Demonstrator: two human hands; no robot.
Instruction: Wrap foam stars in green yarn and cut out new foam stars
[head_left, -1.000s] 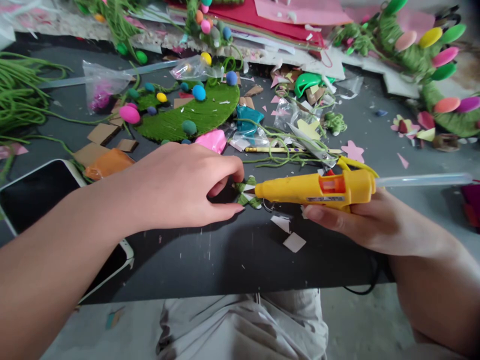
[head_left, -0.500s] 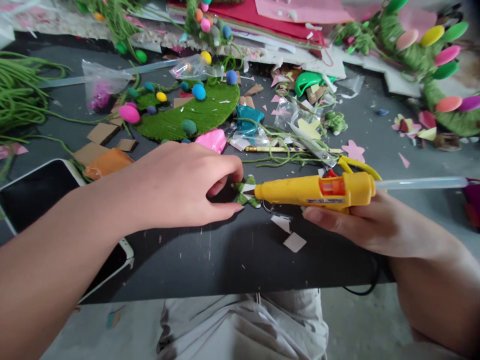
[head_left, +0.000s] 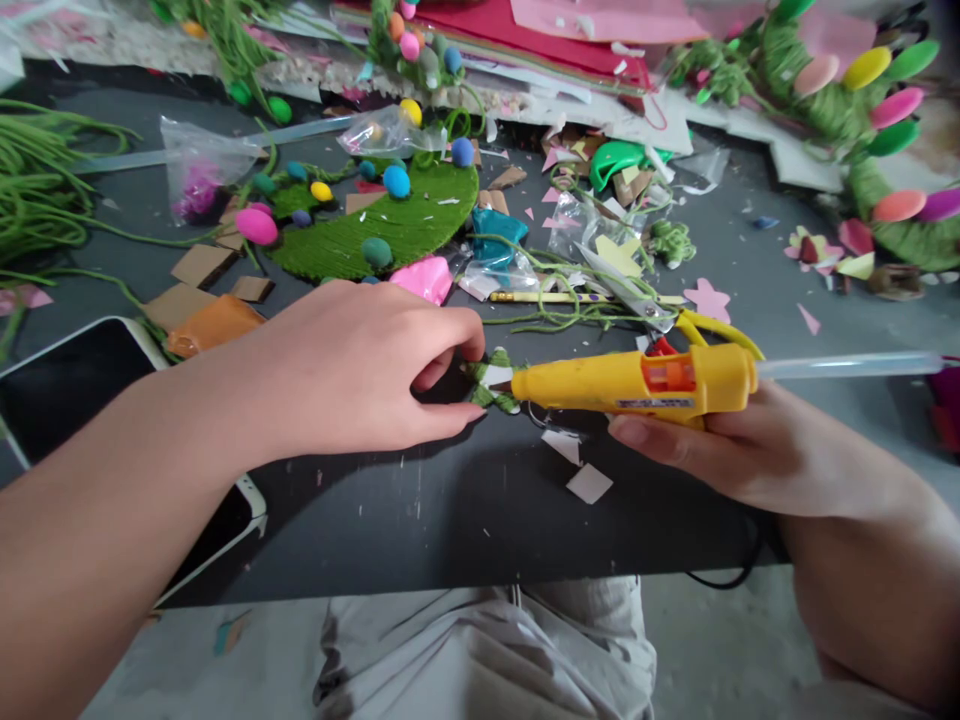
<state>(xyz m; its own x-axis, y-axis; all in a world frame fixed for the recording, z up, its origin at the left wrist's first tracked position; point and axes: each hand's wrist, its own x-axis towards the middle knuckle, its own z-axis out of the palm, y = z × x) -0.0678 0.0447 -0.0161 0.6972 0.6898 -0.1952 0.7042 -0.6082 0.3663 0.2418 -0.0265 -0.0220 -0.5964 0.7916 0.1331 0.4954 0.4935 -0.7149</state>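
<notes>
My right hand (head_left: 697, 440) is wrapped round a yellow hot glue gun (head_left: 622, 382), with a clear glue stick (head_left: 847, 366) running out of its back end. The gun's nozzle points left, its tip at the white middle of a small green yarn-wrapped star (head_left: 501, 378) on the table. From the left, my left hand (head_left: 397, 370) holds the star's edge between thumb and forefinger. Two white paper scraps (head_left: 589, 484) lie just below the gun. Behind it are scissors (head_left: 637, 290) with yellow handles and a pencil (head_left: 540, 297).
A phone (head_left: 82, 385) lies under my left forearm. Beyond my hands are a green yarn-covered piece (head_left: 420, 220), cardboard bits (head_left: 202, 265), clay packets (head_left: 427, 280) and loose yarn (head_left: 45, 190). A decorated green wreath (head_left: 810, 100) stands at the far right. The dark table's edge (head_left: 420, 590) is before my lap.
The glue gun has shifted very slightly to the right, its tip still at the star. My left hand is practically unmoved.
</notes>
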